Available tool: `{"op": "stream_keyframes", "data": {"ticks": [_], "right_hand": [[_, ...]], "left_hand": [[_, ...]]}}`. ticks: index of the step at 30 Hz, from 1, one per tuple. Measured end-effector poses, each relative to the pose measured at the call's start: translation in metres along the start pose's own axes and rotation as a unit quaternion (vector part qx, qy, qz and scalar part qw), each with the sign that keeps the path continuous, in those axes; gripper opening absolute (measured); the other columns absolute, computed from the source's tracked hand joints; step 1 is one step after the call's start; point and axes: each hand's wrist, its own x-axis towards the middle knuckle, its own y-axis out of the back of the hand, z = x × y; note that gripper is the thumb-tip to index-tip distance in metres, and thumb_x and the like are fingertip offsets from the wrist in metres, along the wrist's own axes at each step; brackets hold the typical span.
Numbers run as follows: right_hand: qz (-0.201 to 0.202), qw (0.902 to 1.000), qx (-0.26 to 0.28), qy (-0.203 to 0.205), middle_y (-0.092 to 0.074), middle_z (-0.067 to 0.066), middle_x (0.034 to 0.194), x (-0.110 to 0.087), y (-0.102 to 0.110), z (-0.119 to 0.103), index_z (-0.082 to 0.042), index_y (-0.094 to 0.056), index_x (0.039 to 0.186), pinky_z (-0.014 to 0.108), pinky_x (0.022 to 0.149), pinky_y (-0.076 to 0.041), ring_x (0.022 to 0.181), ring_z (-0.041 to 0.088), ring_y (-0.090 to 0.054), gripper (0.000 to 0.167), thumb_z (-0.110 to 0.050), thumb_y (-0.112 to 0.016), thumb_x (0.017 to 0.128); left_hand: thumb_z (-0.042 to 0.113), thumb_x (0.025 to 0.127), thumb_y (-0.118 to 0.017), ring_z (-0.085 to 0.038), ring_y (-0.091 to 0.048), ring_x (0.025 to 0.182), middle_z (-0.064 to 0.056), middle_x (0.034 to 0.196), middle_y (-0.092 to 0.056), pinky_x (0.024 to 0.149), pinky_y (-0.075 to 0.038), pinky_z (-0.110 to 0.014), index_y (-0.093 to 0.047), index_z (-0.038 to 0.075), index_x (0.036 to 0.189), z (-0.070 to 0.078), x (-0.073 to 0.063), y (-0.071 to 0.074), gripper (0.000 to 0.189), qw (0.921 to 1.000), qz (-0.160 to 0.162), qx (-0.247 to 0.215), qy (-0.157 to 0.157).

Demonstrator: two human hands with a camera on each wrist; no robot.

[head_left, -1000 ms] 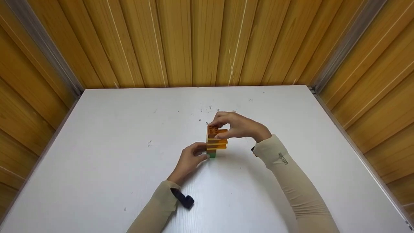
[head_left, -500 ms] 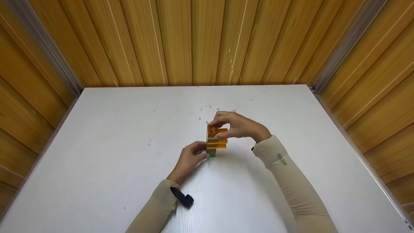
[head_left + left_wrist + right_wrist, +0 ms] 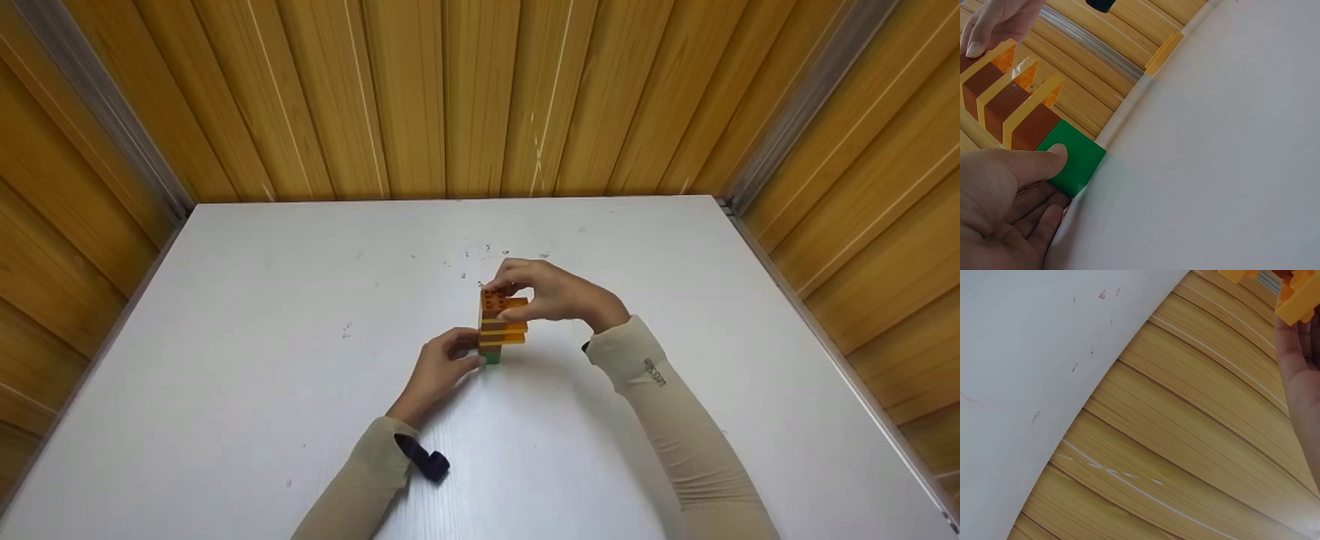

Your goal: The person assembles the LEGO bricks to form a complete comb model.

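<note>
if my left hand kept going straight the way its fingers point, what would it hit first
Likely the green block at the foot of the block tower: the left hand has its thumb already touching it and its fingers aimed at the base. Depth is hard to judge.

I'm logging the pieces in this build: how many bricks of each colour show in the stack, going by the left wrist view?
green brick: 1
brown bricks: 3
clear orange plates: 3
Total: 7 in view. The top of the stack is cut off by the frame edge and covered by the right hand, so more may be hidden.
</note>
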Motion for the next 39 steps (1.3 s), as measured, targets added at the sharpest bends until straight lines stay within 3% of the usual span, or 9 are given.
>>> {"op": "stream_keyframes", "data": {"ticks": [10, 16, 25, 32, 39], "right_hand": [[-0.005, 0.9999, -0.011, -0.004, -0.060, 0.009, 0.109, 0.000, 0.002, -0.001, -0.003, -0.063, 0.123, 0.038, 0.098, -0.053, 0.108, 0.024, -0.062, 0.038, -0.006, -0.068, 0.085], [-0.008, 0.9999, -0.008, 0.006, -0.060, 0.010, 0.110, -0.002, 0.001, -0.002, -0.003, -0.063, 0.124, 0.041, 0.100, -0.052, 0.111, 0.025, -0.062, 0.040, -0.010, -0.070, 0.086], [-0.003, 0.9993, -0.021, 0.030, -0.061, 0.010, 0.112, -0.006, 0.000, 0.001, -0.004, -0.058, 0.131, 0.037, 0.100, -0.052, 0.111, 0.024, -0.061, 0.047, -0.016, -0.071, 0.087], [0.017, 0.9988, -0.019, 0.042, -0.063, 0.008, 0.116, -0.010, 0.001, 0.007, -0.004, -0.059, 0.131, 0.038, 0.100, -0.052, 0.112, 0.023, -0.061, 0.049, -0.020, -0.072, 0.086], [0.040, 0.9987, -0.026, 0.020, -0.063, 0.008, 0.119, -0.020, 0.005, 0.015, -0.008, -0.060, 0.129, 0.044, 0.099, -0.052, 0.112, 0.025, -0.060, 0.048, -0.023, -0.073, 0.085]], "left_hand": [[0.005, 0.085, -0.068, -0.022, -0.061, 0.117, -0.007, 0.123, -0.065, 0.104, -0.048, -0.033, -0.062, 0.010, 0.122, 0.001, 0.000, 0.001, 0.037, 1.0000, 0.002, 0.000, 0.006], [0.004, 0.085, -0.068, -0.024, -0.061, 0.116, -0.009, 0.123, -0.065, 0.102, -0.050, -0.032, -0.062, 0.009, 0.122, 0.000, 0.000, 0.000, 0.037, 1.0000, 0.002, -0.005, -0.002], [0.006, 0.086, -0.069, -0.021, -0.061, 0.116, -0.006, 0.123, -0.065, 0.103, -0.049, -0.032, -0.062, 0.011, 0.122, -0.001, -0.001, -0.002, 0.037, 0.9999, 0.001, 0.004, 0.014], [0.005, 0.086, -0.068, -0.020, -0.061, 0.116, -0.005, 0.122, -0.065, 0.103, -0.049, -0.032, -0.062, 0.012, 0.122, 0.000, -0.001, -0.002, 0.038, 0.9999, 0.001, -0.002, 0.014], [0.004, 0.085, -0.068, -0.021, -0.061, 0.116, -0.007, 0.123, -0.065, 0.102, -0.050, -0.030, -0.062, 0.010, 0.122, 0.001, 0.000, -0.001, 0.038, 0.9999, 0.003, -0.002, 0.010]]}}
